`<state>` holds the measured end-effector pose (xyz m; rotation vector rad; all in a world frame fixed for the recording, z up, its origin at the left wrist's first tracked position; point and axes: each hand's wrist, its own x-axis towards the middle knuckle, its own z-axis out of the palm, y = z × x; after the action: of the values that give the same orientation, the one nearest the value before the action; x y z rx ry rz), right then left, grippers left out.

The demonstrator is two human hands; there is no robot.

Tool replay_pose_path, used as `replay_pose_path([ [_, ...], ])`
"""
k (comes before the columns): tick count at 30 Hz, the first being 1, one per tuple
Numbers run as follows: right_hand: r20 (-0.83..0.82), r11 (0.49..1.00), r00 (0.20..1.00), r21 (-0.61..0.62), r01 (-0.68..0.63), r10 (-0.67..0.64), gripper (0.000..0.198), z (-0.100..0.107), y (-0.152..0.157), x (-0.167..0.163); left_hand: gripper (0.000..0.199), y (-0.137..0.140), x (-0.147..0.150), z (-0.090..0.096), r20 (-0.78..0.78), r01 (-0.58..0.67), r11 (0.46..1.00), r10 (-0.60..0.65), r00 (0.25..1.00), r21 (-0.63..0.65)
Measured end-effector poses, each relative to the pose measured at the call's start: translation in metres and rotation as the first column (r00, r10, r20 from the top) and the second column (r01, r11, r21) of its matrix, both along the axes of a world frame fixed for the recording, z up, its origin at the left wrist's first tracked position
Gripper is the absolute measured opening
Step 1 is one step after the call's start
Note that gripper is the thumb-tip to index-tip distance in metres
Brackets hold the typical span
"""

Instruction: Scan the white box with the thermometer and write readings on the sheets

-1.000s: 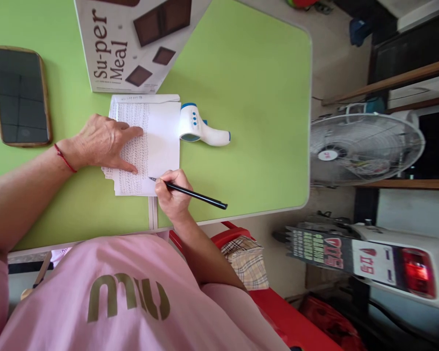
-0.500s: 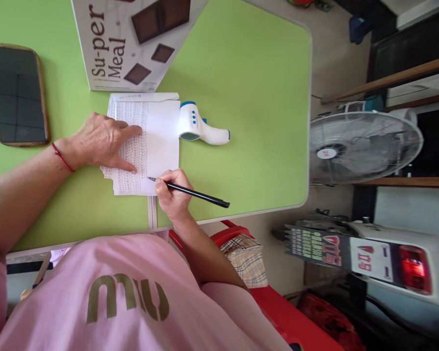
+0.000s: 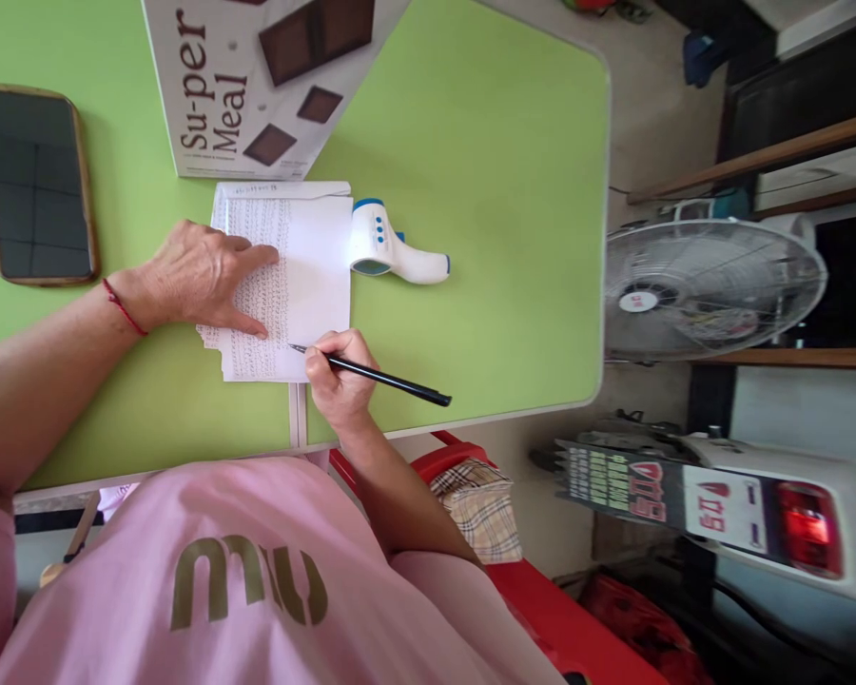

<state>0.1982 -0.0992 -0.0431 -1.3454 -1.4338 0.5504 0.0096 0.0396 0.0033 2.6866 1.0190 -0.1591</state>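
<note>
My left hand (image 3: pixel 210 281) rests on the left part of a sheet of paper (image 3: pixel 321 266), thumb and forefinger spread apart. Rows of small handwriting cover the paper's left half; the right half is blank. In my right hand (image 3: pixel 342 379) is a black pen (image 3: pixel 399 382), its tip at the lower end of the last written column. The heel of this hand lies by the paper's lower right corner. Touching the paper's right edge is a white and blue infrared thermometer (image 3: pixel 392 245), lying on its side. Above the paper stands a white Su-per Meal box (image 3: pixel 235 90).
A phone (image 3: pixel 35 185) in a brown-edged case lies at the left of the green table (image 3: pixel 499 190). Beyond the table's right edge are a standing fan (image 3: pixel 713 285) and a white scooter (image 3: pixel 777 514). Below sits a red chair (image 3: pixel 542 609) with a checked cloth (image 3: pixel 477 509).
Almost nothing differs. The whole view has shifted very slightly, and both hands, the pen and the paper keep their places relative to each other.
</note>
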Motion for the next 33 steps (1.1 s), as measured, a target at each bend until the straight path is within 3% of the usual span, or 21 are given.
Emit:
replay_pose_path([
  [4, -0.015, 0.995, 0.996, 0.061, 0.084, -0.084, 0.010, 0.006, -0.004, 0.003, 0.089, 0.001, -0.005, -0.005, 0.133, -0.002, 1.000, 0.002, 0.991, -0.001],
  [6, 0.106, 0.993, 0.991, 0.087, 0.078, -0.087, 0.003, 0.012, -0.002, 0.010, 0.074, 0.001, -0.007, -0.006, 0.279, -0.030, 0.999, 0.038, 0.960, -0.031],
  [7, 0.193, 0.992, 0.979, 0.113, 0.048, -0.069, 0.008, 0.016, 0.001, 0.015, 0.067, 0.002, -0.008, -0.006, 0.366, -0.082, 0.996, 0.089, 0.927, -0.035],
  [9, 0.378, 0.980, 0.926, 0.190, -0.065, -0.012, 0.017, 0.021, 0.011, 0.026, 0.058, 0.002, -0.010, -0.005, 0.537, -0.285, 0.958, 0.247, 0.807, -0.012],
  [12, 0.630, 0.949, 0.776, 0.220, -0.224, 0.037, 0.030, 0.020, 0.029, 0.044, 0.065, 0.007, -0.011, -0.007, 0.709, -0.608, 0.794, 0.430, 0.559, -0.003],
  [13, 0.695, 0.943, 0.718, 0.211, -0.257, 0.040, 0.034, 0.018, 0.033, 0.048, 0.072, 0.010, -0.012, -0.009, 0.737, -0.663, 0.748, 0.460, 0.496, -0.022],
  [15, 0.787, 0.941, 0.615, 0.162, -0.298, 0.060, 0.039, 0.012, 0.040, 0.055, 0.087, 0.018, -0.015, -0.016, 0.759, -0.686, 0.725, 0.485, 0.435, -0.070],
  [18, 0.824, 0.941, 0.559, 0.111, -0.321, 0.093, 0.045, 0.011, 0.045, 0.058, 0.095, 0.031, -0.020, -0.032, 0.788, -0.601, 0.789, 0.446, 0.424, -0.124],
  [21, 0.739, 0.939, 0.671, 0.187, -0.290, 0.060, 0.051, 0.024, 0.057, 0.056, 0.099, 0.040, -0.023, -0.045, 0.781, -0.545, 0.826, 0.434, 0.450, -0.145],
  [23, 0.641, 0.945, 0.766, 0.216, -0.245, 0.051, 0.051, 0.037, 0.073, 0.053, 0.100, 0.043, -0.023, -0.048, 0.737, -0.566, 0.813, 0.465, 0.490, -0.136],
  [26, 0.514, 0.965, 0.852, 0.162, -0.205, 0.094, 0.056, 0.044, 0.108, 0.047, 0.101, 0.042, -0.023, -0.047, 0.673, -0.607, 0.785, 0.516, 0.531, -0.124],
  [30, 0.351, 0.976, 0.923, 0.083, -0.199, 0.158, 0.070, 0.023, 0.151, 0.033, 0.100, 0.040, -0.024, -0.042, 0.622, -0.612, 0.785, 0.529, 0.577, -0.100],
  [33, 0.282, 0.957, 0.920, 0.016, -0.288, 0.272, 0.076, 0.003, 0.164, 0.023, 0.085, 0.040, -0.024, -0.040, 0.580, -0.578, 0.816, 0.481, 0.657, -0.022],
])
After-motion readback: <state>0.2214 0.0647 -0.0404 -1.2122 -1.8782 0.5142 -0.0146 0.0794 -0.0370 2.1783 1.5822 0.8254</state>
